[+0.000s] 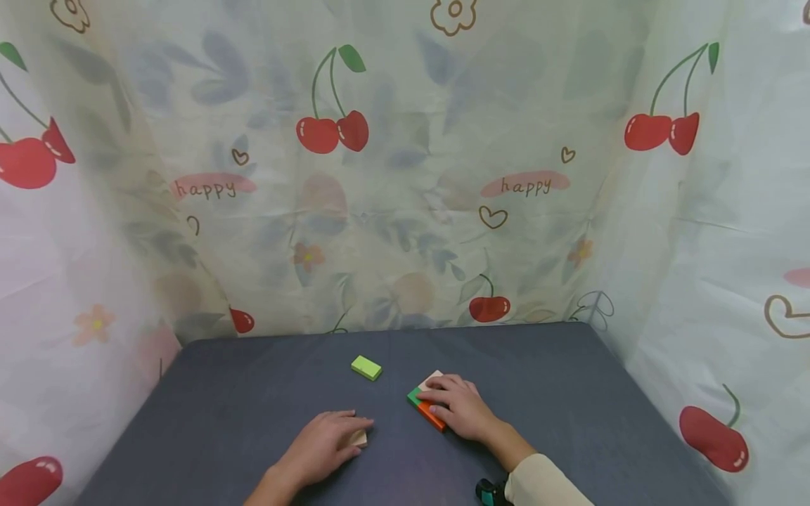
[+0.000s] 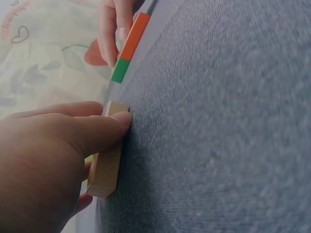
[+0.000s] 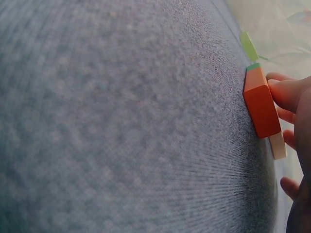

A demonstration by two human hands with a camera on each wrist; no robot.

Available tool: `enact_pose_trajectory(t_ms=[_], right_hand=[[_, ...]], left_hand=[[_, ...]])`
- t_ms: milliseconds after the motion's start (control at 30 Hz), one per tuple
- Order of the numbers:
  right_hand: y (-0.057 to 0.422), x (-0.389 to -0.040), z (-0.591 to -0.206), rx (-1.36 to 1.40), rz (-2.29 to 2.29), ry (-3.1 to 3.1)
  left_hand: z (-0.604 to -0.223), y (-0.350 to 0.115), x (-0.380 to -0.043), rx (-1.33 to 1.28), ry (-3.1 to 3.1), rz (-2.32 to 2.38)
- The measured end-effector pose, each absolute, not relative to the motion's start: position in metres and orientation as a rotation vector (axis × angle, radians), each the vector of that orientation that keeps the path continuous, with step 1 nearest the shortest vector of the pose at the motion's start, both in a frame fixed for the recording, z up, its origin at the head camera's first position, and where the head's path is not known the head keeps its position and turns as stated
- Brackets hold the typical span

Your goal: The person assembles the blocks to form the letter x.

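The worktop (image 1: 253, 379) is dark slate grey. Toward its far edge lies a lime-green block (image 1: 366, 367); nearer the right edge, a green block (image 1: 414, 396) sits beside an orange block (image 1: 433, 418) and a cream block (image 1: 433, 378). The tan block (image 2: 106, 167), closer to the near edge, appears plain, though fingers hide part. Beyond the far edge, the off-white curtain (image 1: 392, 140) carries red cherries, brown hearts and pink-backed "happy" lettering.

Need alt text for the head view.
On a dark table, the left hand holds a wooden block and the right hand rests on a cluster: green block, orange block, pale block. A lime block lies apart, left of the cluster. Cherry-print curtain behind.
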State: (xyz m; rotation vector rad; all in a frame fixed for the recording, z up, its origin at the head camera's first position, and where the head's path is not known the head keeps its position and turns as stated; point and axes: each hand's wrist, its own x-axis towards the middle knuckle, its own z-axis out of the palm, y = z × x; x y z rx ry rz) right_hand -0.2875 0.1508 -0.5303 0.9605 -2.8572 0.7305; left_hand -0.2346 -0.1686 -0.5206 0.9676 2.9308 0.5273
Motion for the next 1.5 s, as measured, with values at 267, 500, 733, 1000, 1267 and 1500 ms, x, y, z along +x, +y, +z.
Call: enact_pose_trajectory(t_ms=[267,500,733,1000,1267,1500], right_hand=[[0.15,-0.287,-0.53,0.96,0.748,-2.857],[0.151,-0.287,-0.531,0.961,0.751,-2.852],[0.151,-0.287,-0.53,0.954,0.751,-2.862],[0.152,-0.287,-0.529,0.96,0.755,-2.865],[0.152,-0.288,-0.528,0.95,0.752,-2.873],[0.152,-0.288,-0.529,0.949,0.745,-2.883]], left_hand=[[-0.524,-0.174,-0.237,1.033,2.973,0.577],[-0.526,-0.173,-0.239,1.1,3.034,0.602],[-0.525,-0.172,-0.24,1.089,3.079,0.618],[-0.523,-0.169,-0.24,1.005,3.066,0.657],[-0.519,-0.164,-0.241,0.955,3.063,0.714],[-0.516,-0.161,-0.238,1.024,3.085,0.824]])
